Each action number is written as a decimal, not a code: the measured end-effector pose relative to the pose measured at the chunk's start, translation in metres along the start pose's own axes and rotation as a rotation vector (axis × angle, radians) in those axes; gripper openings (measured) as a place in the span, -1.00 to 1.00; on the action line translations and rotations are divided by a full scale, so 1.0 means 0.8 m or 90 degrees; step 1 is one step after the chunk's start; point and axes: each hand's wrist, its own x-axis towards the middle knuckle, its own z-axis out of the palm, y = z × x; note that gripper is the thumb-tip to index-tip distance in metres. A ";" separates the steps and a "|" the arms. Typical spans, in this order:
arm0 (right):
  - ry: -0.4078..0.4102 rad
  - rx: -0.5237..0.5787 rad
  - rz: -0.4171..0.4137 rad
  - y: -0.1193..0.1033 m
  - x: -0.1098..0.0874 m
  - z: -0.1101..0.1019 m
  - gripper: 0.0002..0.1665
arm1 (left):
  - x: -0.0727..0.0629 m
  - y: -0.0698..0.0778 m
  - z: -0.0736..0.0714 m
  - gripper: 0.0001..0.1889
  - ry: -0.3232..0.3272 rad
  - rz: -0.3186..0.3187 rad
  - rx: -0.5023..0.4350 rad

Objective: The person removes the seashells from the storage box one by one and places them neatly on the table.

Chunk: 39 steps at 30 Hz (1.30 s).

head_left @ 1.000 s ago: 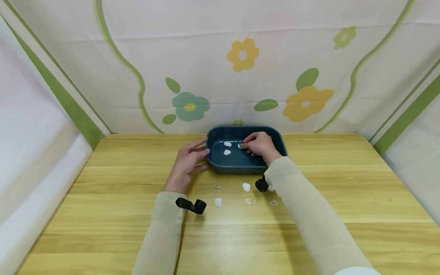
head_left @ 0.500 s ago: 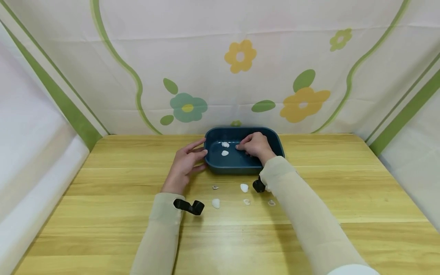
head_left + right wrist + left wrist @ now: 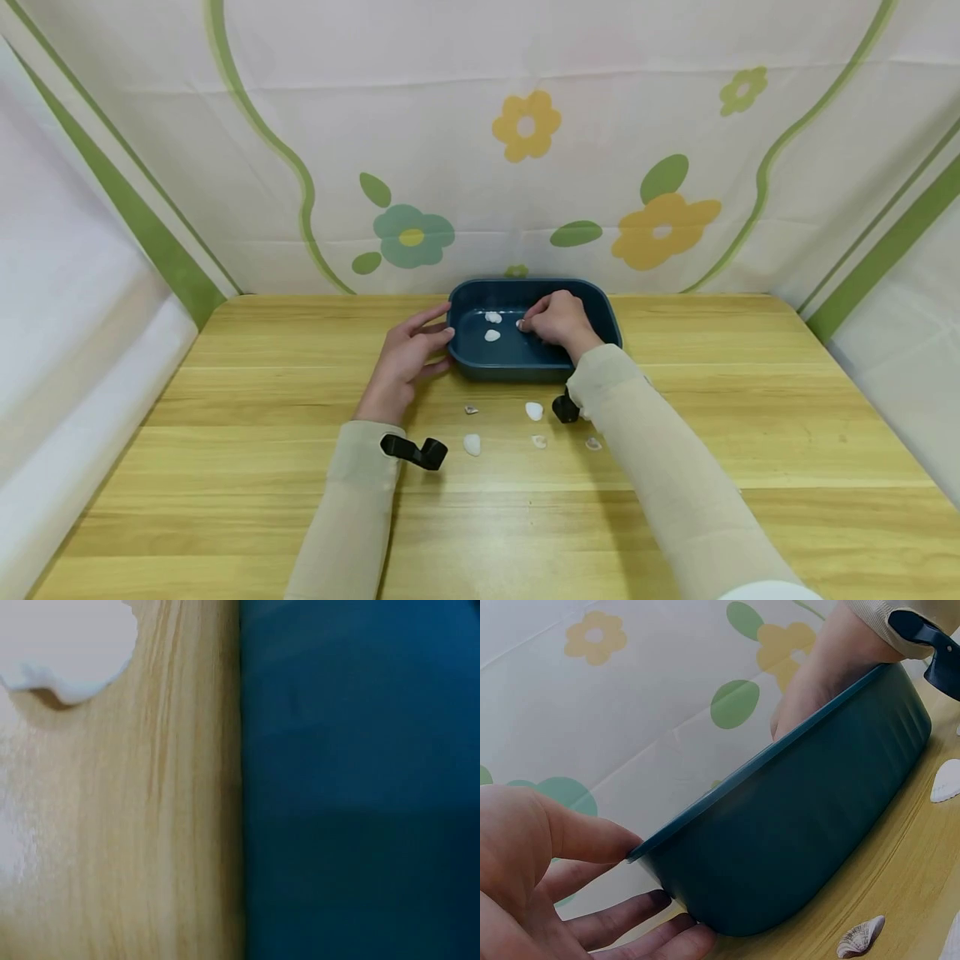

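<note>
A dark blue rectangular basin (image 3: pixel 472 354) stands at the back of the wooden table. My left hand (image 3: pixel 401 358) steadies its left end. In the left wrist view the thumb (image 3: pixel 592 836) touches the rim and the fairly straight fingers (image 3: pixel 630 919) touch the outer wall. My right hand (image 3: pixel 562 321) reaches inside the basin and pinches a small white seashell (image 3: pixel 520 324) close over its floor. To the left of that shell, white seashells (image 3: pixel 492 335) lie on the basin floor. The right wrist view shows the basin's outer wall (image 3: pixel 360 780) and no fingers.
In front of the basin several shells lie spread on the table: a white one (image 3: pixel 534 411), a larger white one (image 3: pixel 472 444), a ridged brownish one (image 3: pixel 861 936) and small pale ones (image 3: pixel 593 444). A flower-print curtain (image 3: pixel 525 192) hangs right behind the basin.
Inside the basin the right fingers have shifted slightly, staying near the same spot; the shell at their tips was hidden half a second ago and shows now. The left hand stays on the basin.
</note>
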 end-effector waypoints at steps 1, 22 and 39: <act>0.000 0.005 0.001 0.000 0.000 0.000 -0.83 | 0.000 0.000 0.000 -0.51 0.001 0.000 0.000; 0.001 0.022 -0.006 -0.003 -0.008 -0.001 -0.81 | 0.001 -0.002 0.000 -0.51 0.004 -0.001 0.000; -0.012 0.028 -0.019 -0.003 -0.006 0.002 -0.83 | 0.001 -0.003 -0.004 -0.50 0.000 0.001 -0.005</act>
